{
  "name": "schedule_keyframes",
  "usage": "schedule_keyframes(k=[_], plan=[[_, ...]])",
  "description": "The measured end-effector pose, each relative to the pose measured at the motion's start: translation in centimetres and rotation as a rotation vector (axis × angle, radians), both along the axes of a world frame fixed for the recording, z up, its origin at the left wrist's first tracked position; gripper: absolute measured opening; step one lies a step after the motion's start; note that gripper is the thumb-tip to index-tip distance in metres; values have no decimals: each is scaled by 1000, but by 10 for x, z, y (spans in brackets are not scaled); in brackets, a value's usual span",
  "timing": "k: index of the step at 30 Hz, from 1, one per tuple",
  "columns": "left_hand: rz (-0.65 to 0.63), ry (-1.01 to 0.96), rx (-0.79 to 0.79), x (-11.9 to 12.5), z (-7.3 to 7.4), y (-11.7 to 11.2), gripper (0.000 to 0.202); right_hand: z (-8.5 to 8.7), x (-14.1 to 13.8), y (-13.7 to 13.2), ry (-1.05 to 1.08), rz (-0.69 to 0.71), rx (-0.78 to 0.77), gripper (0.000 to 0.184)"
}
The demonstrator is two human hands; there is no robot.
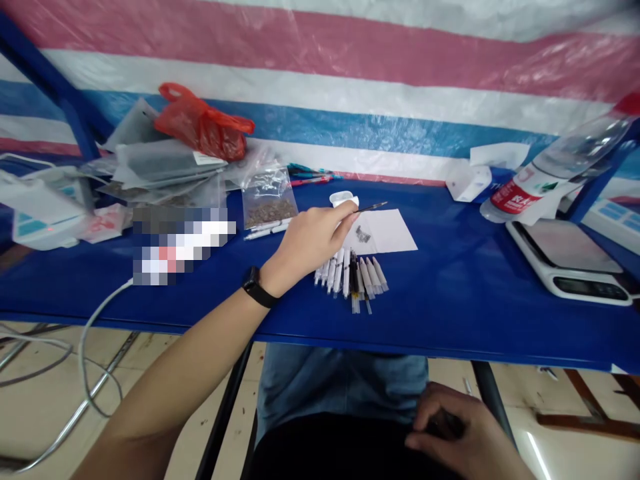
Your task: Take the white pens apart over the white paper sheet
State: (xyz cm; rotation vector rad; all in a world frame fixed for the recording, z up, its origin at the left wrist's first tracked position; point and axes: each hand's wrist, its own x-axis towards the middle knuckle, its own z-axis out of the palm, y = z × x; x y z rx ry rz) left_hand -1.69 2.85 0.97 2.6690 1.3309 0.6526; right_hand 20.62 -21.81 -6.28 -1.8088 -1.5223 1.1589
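My left hand (320, 233), with a black watch (257, 287) on its wrist, reaches over the table and pinches a thin dark rod (373, 207) with a pointed end; its exact kind is unclear. Beneath the rod, a white sheet of paper (393, 231) bears a small pile of tiny grey pieces (363, 234). Just in front lies a row of white pen barrels (337, 272) and pen parts with frosted grips (373, 277), several dark thin ones among them. My right hand (460, 427) hovers by my lap with curled fingers; whatever they hold is hidden.
A zip bag of small brown parts (270, 203) lies left of my hand, beside more plastic bags (165, 167) and a red bag (205, 123). On the right are a kitchen scale (570, 257), a tilted bottle (550, 167) and a tissue pack (470, 183). A cable (93, 320) hangs off the left edge.
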Motion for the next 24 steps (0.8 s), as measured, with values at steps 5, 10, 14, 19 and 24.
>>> schedule_keyframes(k=[5,10,14,19,24], plan=[[24,10,-13,-2,4,-1,33,87,12,75,-112,78,515,23],[87,6,-41,-6,6,3,31,102,8,201,-222,83,486,18],[115,-4,-48,-9,8,5,33,85,-5,255,-249,99,356,15],[113,2,-54,-9,9,5,34,77,-14,271,-323,69,322,14],[115,21,-73,-9,11,4,35,72,-17,279,-379,167,377,21]])
